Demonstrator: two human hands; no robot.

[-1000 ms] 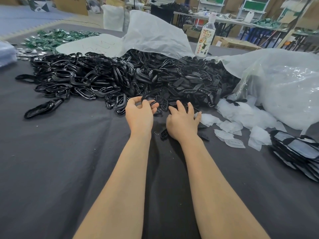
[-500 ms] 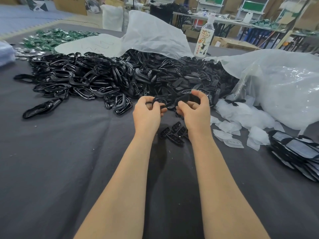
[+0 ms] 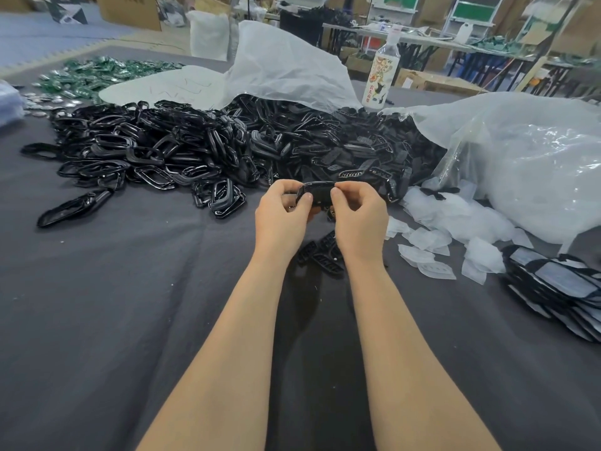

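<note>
Black plastic piece (image 3: 318, 192) is being held above the gray cloth (image 3: 130, 304), at six o'clock of the black pile (image 3: 227, 148). Left hand (image 3: 281, 219) is pinching its nine o'clock end, right hand (image 3: 359, 219) is pinching its three o'clock end. Slotted parts (image 3: 322, 258) are lying below the wrists.

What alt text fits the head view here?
The left hand and right hand together pinch a small glossy black plastic piece above a dark grey cloth table. A heap of black plastic frames lies behind; clear film scraps lie at right.
</note>
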